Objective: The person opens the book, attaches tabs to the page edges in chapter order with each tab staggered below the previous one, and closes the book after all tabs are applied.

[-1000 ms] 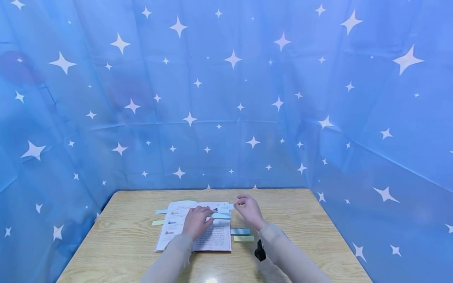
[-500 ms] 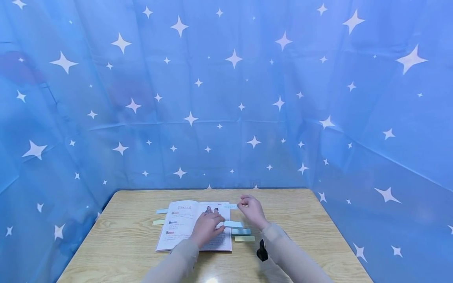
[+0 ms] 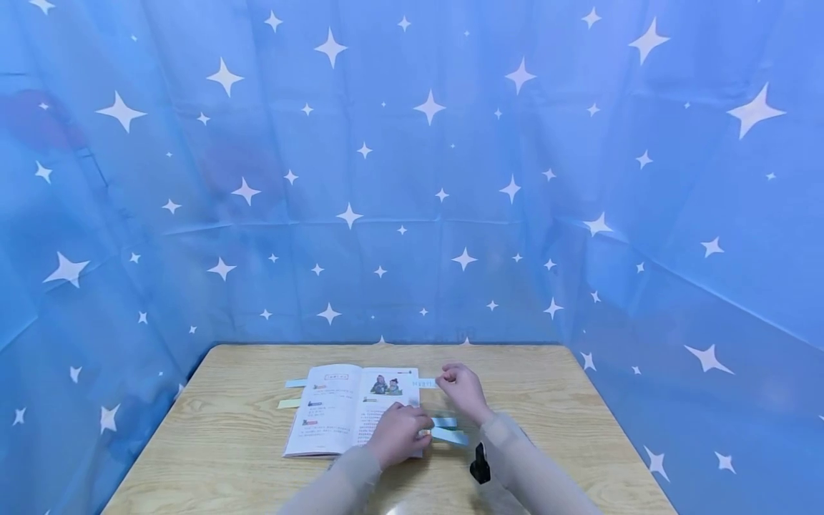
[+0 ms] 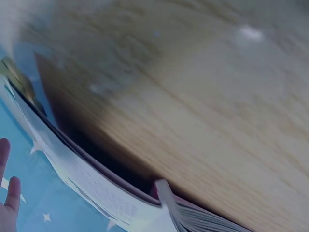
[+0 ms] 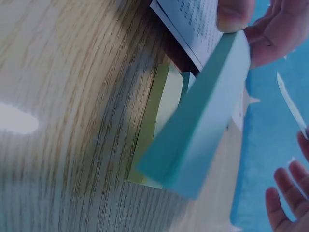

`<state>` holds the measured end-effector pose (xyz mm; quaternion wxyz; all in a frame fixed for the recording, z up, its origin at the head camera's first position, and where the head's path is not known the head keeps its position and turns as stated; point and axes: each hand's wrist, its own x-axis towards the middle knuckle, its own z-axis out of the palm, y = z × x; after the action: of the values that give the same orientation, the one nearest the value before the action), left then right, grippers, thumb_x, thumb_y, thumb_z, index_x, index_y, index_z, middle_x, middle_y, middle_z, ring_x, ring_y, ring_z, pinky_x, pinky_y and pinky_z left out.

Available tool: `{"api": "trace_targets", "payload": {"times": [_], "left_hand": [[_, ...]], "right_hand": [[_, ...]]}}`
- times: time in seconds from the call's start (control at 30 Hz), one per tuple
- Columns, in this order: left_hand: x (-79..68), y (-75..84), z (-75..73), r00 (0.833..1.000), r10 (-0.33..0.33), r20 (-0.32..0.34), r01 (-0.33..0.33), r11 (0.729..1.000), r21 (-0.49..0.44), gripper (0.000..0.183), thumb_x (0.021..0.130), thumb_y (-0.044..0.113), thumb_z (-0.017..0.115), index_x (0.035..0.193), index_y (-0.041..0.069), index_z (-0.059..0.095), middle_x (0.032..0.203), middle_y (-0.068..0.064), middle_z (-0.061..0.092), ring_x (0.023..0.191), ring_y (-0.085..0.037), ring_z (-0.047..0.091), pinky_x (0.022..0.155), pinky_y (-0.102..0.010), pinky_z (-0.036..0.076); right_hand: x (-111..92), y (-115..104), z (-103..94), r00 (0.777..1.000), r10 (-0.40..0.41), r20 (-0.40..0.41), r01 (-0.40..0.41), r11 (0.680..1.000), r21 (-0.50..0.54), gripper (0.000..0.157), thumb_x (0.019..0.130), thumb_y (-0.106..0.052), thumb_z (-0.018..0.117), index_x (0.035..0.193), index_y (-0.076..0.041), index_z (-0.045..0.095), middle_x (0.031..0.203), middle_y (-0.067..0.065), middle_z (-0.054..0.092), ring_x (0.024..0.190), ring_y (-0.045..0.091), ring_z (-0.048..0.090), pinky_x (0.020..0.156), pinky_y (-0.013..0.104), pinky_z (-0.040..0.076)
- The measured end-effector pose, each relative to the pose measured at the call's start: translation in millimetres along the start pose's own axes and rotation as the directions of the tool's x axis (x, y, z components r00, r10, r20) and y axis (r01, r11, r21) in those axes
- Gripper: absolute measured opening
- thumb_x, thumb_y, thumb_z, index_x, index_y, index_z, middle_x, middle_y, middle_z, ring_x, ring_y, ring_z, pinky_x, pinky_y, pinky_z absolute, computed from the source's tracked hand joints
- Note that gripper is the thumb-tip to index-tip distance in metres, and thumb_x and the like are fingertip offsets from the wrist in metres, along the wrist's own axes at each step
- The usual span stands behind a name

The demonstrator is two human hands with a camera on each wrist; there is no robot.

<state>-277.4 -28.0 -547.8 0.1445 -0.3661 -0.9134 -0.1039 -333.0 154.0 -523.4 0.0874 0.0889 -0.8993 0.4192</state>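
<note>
An open book (image 3: pixel 322 429) lies on the table, with printed text and a picture of figures on its right page. My left hand (image 3: pixel 399 433) is over the lower right page and pinches a light blue sticky-note pad (image 3: pixel 449 436), which slants out past the book's edge. In the right wrist view this pad (image 5: pixel 207 121) hangs tilted over a yellow sticky-note pad (image 5: pixel 147 140) on the table. At the page's upper right, my right hand (image 3: pixel 463 393) pinches the outer end of a light blue sticky note (image 3: pixel 423 383) bearing writing. Its fingertips are partly hidden.
Another blue sticky-note pad (image 3: pixel 444 422) lies beside the book's right edge. A blue tab (image 3: pixel 295 383) and a yellow tab (image 3: pixel 289 404) stick out on the left. A black object (image 3: pixel 479 465) is by the right wrist. A starry blue curtain (image 3: pixel 412 179) surrounds the wooden table (image 3: pixel 219 429).
My left hand has moved down and right across the page, carrying the blue pad over the pads beside the book. The right hand stays near the upper page edge with the written note.
</note>
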Motion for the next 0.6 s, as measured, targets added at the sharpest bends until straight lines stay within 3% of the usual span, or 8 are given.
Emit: {"api": "trace_targets", "payload": {"times": [0.33,0.6], "left_hand": [[-5.0,7.1,11.8,0.998,0.068,-0.008,-0.068,0.997,0.039,0.007,0.081,0.032,0.072,0.087,0.028,0.074,0.083,0.018,0.064,0.075,-0.001,0.057,0.069,-0.022,0.040],[-5.2,10.2,14.7,0.997,0.022,0.071,-0.026,0.999,0.046,0.010,0.079,0.037,0.075,0.074,0.030,0.070,0.073,0.021,0.057,0.070,-0.002,0.048,0.069,-0.025,0.039]], "right_hand": [[-2.1,2.6,1.7,1.000,0.027,0.004,-0.027,0.999,0.020,0.024,0.092,-0.013,0.064,0.069,-0.007,0.064,0.119,0.015,0.063,0.112,0.032,0.058,0.092,0.048,0.048],[-6.9,1.0,0.1,1.000,0.013,0.013,-0.013,0.999,0.037,0.029,0.092,-0.013,0.064,0.064,-0.007,0.059,0.117,0.016,0.064,0.111,0.033,0.058,0.093,0.050,0.048]]}}
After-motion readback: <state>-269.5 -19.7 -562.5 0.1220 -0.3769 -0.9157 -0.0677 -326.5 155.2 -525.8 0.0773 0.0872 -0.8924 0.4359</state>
